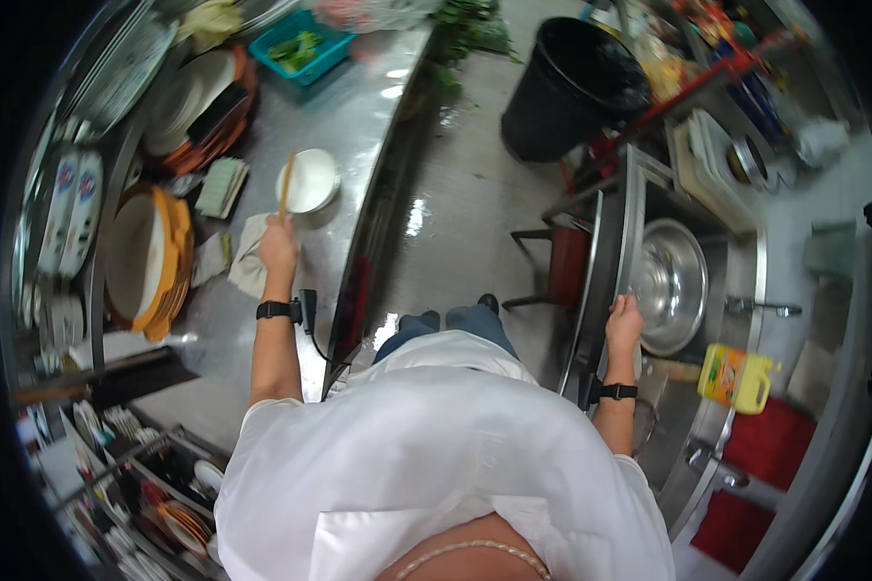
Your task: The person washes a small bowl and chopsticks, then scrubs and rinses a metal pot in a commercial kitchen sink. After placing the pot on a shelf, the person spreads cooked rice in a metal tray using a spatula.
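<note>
My left hand (280,248) is over the steel counter (276,319), closed around the lower end of wooden chopsticks (287,181). The chopsticks' far end reaches across the edge of a white bowl (315,181). A crumpled off-white cloth (248,260) lies on the counter beside and partly under that hand. On the other side, my right hand (624,319) is at the near rim of a steel sink, fingers curled. Whether it grips anything is hidden. Close to it, a round metal basin (672,287) sits in the sink.
Stacked orange-rimmed plates (167,269), folded cloths (221,189) and a teal basket (301,54) with greens line the counter. A black bin (574,87) and a reddish-brown stool (570,267) stand on the wet floor. A yellow jug (737,379) is beside the faucet.
</note>
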`<action>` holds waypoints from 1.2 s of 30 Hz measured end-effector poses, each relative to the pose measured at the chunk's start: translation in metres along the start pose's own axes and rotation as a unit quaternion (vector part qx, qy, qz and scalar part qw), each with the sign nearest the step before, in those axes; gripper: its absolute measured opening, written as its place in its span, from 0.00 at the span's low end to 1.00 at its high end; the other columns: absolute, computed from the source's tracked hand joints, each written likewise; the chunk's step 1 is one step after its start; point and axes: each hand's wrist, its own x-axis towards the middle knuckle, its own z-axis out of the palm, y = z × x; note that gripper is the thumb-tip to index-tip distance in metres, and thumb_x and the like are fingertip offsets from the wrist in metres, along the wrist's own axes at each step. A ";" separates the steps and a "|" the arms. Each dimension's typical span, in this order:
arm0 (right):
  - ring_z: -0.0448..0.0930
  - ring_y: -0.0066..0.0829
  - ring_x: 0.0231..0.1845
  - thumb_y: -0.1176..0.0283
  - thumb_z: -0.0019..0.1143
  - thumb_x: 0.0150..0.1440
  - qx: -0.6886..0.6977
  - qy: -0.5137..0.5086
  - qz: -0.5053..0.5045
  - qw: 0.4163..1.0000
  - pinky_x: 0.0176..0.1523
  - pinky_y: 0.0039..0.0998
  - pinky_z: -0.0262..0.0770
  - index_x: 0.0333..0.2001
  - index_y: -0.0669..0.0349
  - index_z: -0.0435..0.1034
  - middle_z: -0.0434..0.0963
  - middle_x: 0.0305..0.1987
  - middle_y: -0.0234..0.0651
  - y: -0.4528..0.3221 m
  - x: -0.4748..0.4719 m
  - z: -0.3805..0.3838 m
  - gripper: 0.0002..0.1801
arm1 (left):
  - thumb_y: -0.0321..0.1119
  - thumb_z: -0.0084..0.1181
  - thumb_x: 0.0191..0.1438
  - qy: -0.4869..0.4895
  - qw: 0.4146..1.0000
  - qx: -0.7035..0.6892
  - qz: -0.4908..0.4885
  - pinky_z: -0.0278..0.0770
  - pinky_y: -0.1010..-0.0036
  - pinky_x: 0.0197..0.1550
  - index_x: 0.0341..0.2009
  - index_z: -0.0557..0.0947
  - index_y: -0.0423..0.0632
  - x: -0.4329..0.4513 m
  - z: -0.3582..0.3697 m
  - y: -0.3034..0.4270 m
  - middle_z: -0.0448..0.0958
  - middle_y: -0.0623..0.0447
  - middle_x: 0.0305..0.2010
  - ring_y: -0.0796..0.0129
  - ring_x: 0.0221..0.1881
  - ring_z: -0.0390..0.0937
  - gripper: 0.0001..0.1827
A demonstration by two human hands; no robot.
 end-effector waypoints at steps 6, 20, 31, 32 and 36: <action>0.76 0.47 0.28 0.65 0.44 0.62 -0.015 0.082 0.103 0.991 0.33 0.42 0.69 0.32 0.63 0.69 0.75 0.24 0.44 0.078 -0.051 -0.048 0.13 | 0.50 0.43 0.59 -0.016 0.999 0.034 -0.006 0.71 0.49 0.40 0.41 0.72 0.39 0.017 0.021 0.014 0.78 0.33 0.35 0.38 0.39 0.76 0.23; 0.76 0.54 0.31 0.65 0.43 0.62 -0.066 0.029 0.273 0.959 0.35 0.47 0.70 0.35 0.64 0.69 0.77 0.28 0.49 0.202 -0.053 -0.060 0.13 | 0.61 0.52 0.52 -0.010 0.980 0.179 -0.092 0.72 0.52 0.47 0.44 0.74 0.40 0.025 0.008 0.046 0.76 0.36 0.46 0.41 0.48 0.74 0.33; 0.74 0.58 0.37 0.65 0.45 0.59 -0.025 0.010 0.366 0.930 0.41 0.51 0.68 0.32 0.64 0.69 0.75 0.32 0.54 0.245 0.028 -0.032 0.13 | 0.38 0.56 0.53 -0.028 0.899 -0.106 0.424 0.72 0.60 0.49 0.47 0.76 0.35 0.000 0.089 0.470 0.76 0.34 0.44 0.44 0.46 0.75 0.22; 0.74 0.58 0.36 0.65 0.45 0.59 -0.026 0.015 0.369 0.929 0.40 0.51 0.68 0.32 0.64 0.69 0.75 0.32 0.54 0.248 0.029 -0.033 0.13 | 0.39 0.56 0.54 -0.143 0.875 -0.187 0.422 0.72 0.64 0.51 0.52 0.74 0.37 -0.016 0.105 0.511 0.76 0.34 0.47 0.47 0.48 0.75 0.24; 0.75 0.58 0.34 0.65 0.48 0.57 -0.003 0.084 0.389 0.917 0.39 0.50 0.70 0.33 0.63 0.70 0.76 0.30 0.54 0.251 0.014 -0.035 0.12 | 0.43 0.52 0.59 -0.412 0.769 -0.301 0.385 0.74 0.72 0.44 0.56 0.70 0.40 -0.079 0.156 0.663 0.77 0.45 0.46 0.63 0.42 0.76 0.26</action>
